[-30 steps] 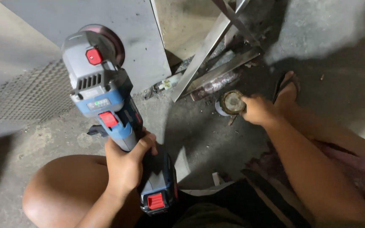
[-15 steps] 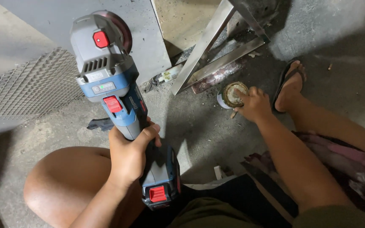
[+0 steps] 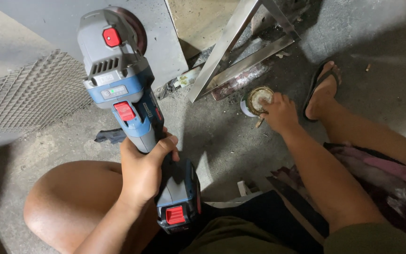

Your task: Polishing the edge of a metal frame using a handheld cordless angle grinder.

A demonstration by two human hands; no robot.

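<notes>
Two hands: left fingers (image 3: 167,143) wrap grinder (image 3: 128,103); right hand (image 3: 280,113) touches tin (image 3: 258,99).

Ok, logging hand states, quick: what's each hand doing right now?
Left hand: closed around the cordless angle grinder, holding it upright.
Right hand: fingers resting on the small round tin; grip unclear.

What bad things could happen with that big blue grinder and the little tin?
1. The left hand alone holds the grinder upright, its disc close above the bare knee; a slip might cut skin.
2. The right hand reaches away to the open tin, so attention may be split.
3. The foot wears only an open sandal beside sharp-edged metal bars; a toe could be scraped.
</notes>
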